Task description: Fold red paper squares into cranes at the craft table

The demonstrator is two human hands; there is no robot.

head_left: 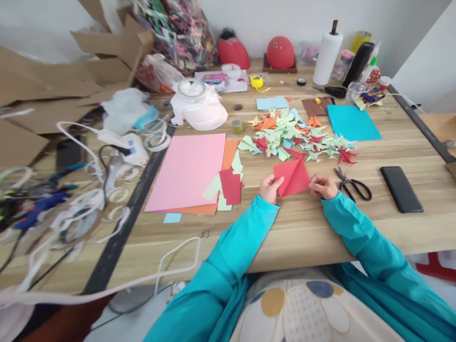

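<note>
A square of red paper with a diagonal crease is held up above the near part of the table. My left hand pinches its left edge, thumb on top. At the right corner, my right hand has its fingers closed on the paper. Just beyond lies a heap of folded paper cranes in green, orange, red and blue. To the left, small red paper pieces and green scraps rest on a pink sheet. Black-handled scissors lie beside my right hand.
A black phone lies at the right. Behind the cranes are a turquoise sheet and a yellow tape measure. White cables and tape rolls clutter the left, near a cardboard box. A paper towel roll stands at the back.
</note>
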